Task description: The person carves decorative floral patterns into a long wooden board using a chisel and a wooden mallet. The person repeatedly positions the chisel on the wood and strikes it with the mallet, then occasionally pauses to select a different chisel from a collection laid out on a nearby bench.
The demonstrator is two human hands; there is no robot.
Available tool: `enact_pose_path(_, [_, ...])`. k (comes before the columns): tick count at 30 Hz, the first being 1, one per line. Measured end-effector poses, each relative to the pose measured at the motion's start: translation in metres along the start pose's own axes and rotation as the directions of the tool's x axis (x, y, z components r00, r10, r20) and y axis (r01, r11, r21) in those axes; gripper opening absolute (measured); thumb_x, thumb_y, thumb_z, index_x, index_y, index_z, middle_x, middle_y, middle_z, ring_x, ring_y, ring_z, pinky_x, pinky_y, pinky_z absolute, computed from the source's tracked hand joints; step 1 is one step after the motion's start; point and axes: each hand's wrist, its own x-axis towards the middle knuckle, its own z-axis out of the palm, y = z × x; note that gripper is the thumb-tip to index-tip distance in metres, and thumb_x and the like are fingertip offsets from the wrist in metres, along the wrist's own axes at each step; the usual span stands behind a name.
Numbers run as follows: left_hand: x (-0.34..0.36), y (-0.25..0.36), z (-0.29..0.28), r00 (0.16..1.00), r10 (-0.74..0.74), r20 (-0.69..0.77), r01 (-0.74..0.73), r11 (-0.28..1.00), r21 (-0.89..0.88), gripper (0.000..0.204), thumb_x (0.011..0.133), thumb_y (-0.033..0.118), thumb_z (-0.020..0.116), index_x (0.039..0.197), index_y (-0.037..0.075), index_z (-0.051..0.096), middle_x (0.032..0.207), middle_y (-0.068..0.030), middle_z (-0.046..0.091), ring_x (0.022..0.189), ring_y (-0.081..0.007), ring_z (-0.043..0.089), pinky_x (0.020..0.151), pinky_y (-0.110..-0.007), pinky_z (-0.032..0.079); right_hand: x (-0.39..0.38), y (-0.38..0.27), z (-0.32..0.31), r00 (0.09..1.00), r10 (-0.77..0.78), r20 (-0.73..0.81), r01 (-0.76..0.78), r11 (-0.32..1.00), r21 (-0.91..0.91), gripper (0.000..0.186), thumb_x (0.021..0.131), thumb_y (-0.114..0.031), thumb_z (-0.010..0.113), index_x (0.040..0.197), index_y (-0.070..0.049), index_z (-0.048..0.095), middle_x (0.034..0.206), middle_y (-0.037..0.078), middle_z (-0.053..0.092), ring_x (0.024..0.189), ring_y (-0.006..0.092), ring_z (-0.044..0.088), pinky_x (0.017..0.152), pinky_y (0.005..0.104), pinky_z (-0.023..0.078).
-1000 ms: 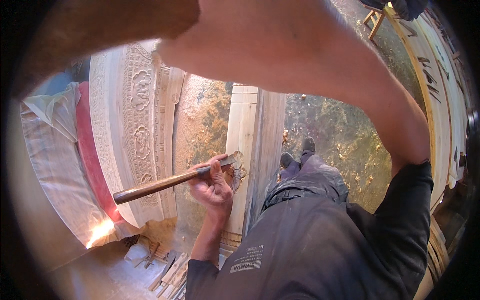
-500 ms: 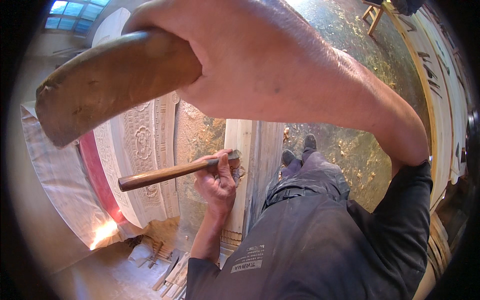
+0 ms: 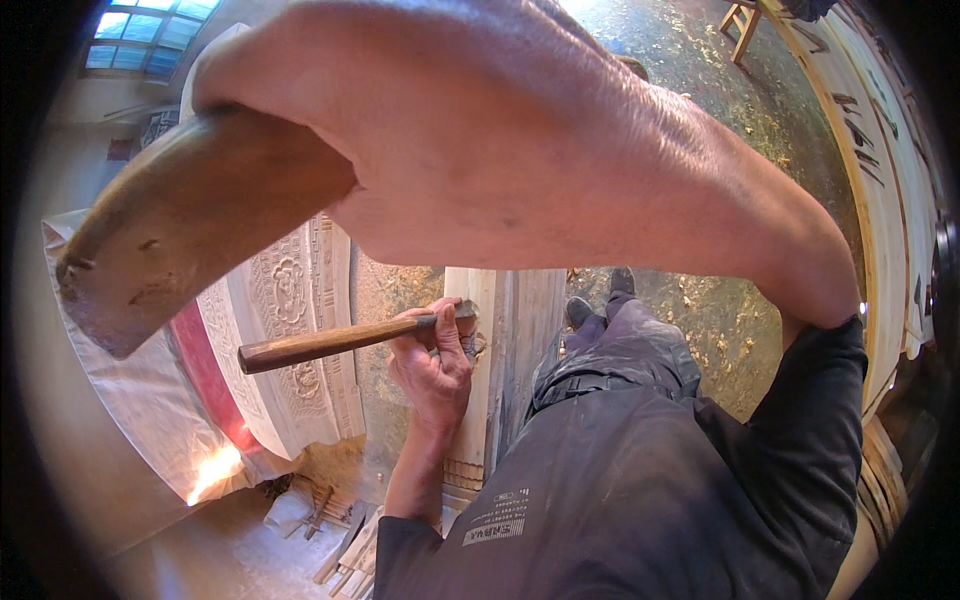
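Observation:
My right hand [image 3: 290, 85] is raised close to the camera, its fingers closed round a thick, slightly curved brown wooden mallet [image 3: 190, 225]. Below it, my left hand [image 3: 435, 370] grips a chisel [image 3: 335, 345] near its metal end. The chisel's wooden handle points left, and its blade end meets a carved spot on a pale wooden board [image 3: 485, 375]. Fingers cover part of the metal. The mallet is apart from the handle's butt. My right forearm hides the far part of the board.
A carved pale panel [image 3: 290, 290] lies to the left, beside red material [image 3: 205, 365] and a light cloth [image 3: 130, 395]. Wood strips [image 3: 355, 555] lie at lower left. Tools rest on a long bench [image 3: 870, 190] at right. Shavings litter the floor [image 3: 740, 360].
My right hand and the mallet have shifted left and down in the picture, the mallet tilting more steeply. My left hand and the chisel have stayed almost in place.

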Motion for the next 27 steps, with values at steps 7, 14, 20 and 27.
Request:
enact_pose_path(7, [0.008,0.001,0.005,0.998,0.054,0.043,-0.057,0.995,0.086,0.021,0.102,0.012,0.067,0.112,0.002,0.052,0.093,-0.0123,0.077,0.079,-0.0217,0.077,0.067,-0.032,0.059,0.002,0.000,-0.004,1.000,0.024,0.000,-0.024,0.999,-0.026,0.038,0.076,0.000,0.071,0.113,-0.007,0.073,0.096,0.015,0.076,0.086,0.0287,0.076,0.078,0.0391,0.061])
enact_pose_path(14, [0.015,0.005,-0.001,0.998,-0.027,0.053,0.020,0.993,0.120,0.021,0.100,0.013,0.070,0.108,0.002,0.054,0.084,-0.0142,0.075,0.071,-0.0280,0.076,0.062,-0.037,0.057,0.011,0.002,-0.003,1.000,0.021,0.014,-0.021,1.000,0.018,0.038,0.077,0.000,0.072,0.114,-0.007,0.073,0.098,0.015,0.076,0.086,0.0281,0.076,0.078,0.0384,0.061])
enact_pose_path(20, [0.021,0.012,0.000,0.995,-0.031,0.093,0.019,0.992,0.122,0.021,0.100,0.013,0.070,0.108,0.002,0.054,0.080,-0.0148,0.074,0.068,-0.0283,0.076,0.061,-0.038,0.057,0.007,0.003,-0.018,0.997,0.075,0.024,-0.075,0.997,0.012,0.039,0.078,0.000,0.072,0.116,-0.007,0.072,0.099,0.015,0.076,0.087,0.0276,0.076,0.079,0.0378,0.061])
enact_pose_path(27, [0.000,-0.003,-0.001,0.999,-0.012,0.032,0.019,0.973,-0.229,0.018,0.105,0.014,0.063,0.112,0.002,0.050,0.097,-0.0142,0.075,0.080,-0.0205,0.074,0.072,-0.032,0.060,0.000,0.000,-0.025,0.990,0.131,0.055,-0.134,0.990,0.040,0.039,0.079,0.000,0.072,0.117,-0.007,0.072,0.100,0.014,0.076,0.087,0.0269,0.076,0.079,0.0372,0.061])
